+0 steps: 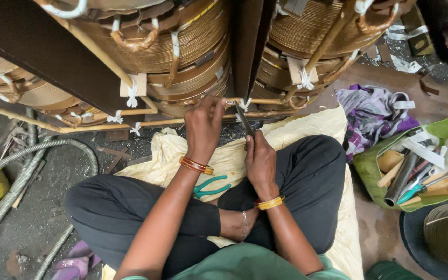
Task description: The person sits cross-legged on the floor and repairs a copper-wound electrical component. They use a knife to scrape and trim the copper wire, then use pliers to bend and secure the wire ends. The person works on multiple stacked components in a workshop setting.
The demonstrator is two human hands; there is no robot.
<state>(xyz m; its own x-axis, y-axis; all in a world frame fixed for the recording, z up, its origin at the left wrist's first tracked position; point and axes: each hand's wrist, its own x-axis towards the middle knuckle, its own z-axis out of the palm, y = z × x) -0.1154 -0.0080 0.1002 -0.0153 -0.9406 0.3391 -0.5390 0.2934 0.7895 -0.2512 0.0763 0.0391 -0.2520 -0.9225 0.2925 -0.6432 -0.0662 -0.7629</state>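
The person sits cross-legged on a pale yellow sheet [296,132], facing the big paper-wrapped coils [193,46]. The left hand [203,124] is up at about twelve o'clock from the lap, fingers curled and pinched together on something small at the horizontal paper-wrapped rod [265,101], near a white cloth tie [244,103]. What it pinches is too small to make out; it may be the end of that tie. The right hand [259,158] sits just below and at four o'clock of the left, closed around the handle of a thin dark tool [243,120]. The tool's long axis runs from the fist up toward eleven o'clock, its tip meeting the rod just beside the left fingertips, so the left hand is the nearer one to the work point. The tip itself is hidden against the dark gap. Green-handled pliers [211,187] lie on the lap, untouched. A green tray [369,179] of tools sits at three o'clock.
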